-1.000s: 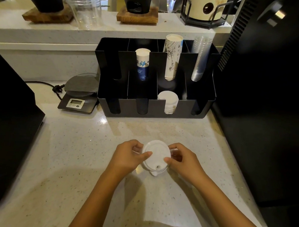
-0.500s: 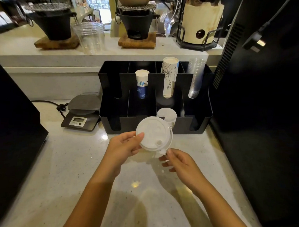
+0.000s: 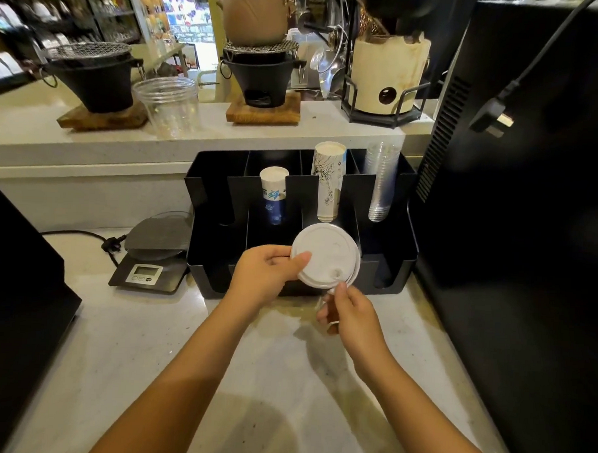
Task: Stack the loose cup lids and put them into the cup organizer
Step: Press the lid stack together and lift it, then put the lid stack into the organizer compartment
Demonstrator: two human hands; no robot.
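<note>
A stack of white cup lids (image 3: 325, 256) is held tilted in the air just in front of the black cup organizer (image 3: 396, 275). My left hand (image 3: 266, 278) grips the stack's left edge, thumb on top. My right hand (image 3: 350, 312) sits just below the stack, its fingertips touching the lower rim near the sip hole. The stack hides the organizer's front slot behind it. In the organizer's back slots stand a short blue-printed paper cup stack (image 3: 273, 197), a tall white paper cup stack (image 3: 328, 179) and clear plastic cups (image 3: 380, 182).
A digital scale (image 3: 152, 254) with a cord sits left of the organizer. A black machine (image 3: 516, 235) walls the right side and another black appliance (image 3: 14, 282) the left. The raised shelf behind carries a clear jar (image 3: 169, 106), two black stoves and a cream container.
The lid stack has been lifted from the counter up and forward to the organizer's front. My right hand slipped from the stack's side to its lower rim. The camera view rose.
</note>
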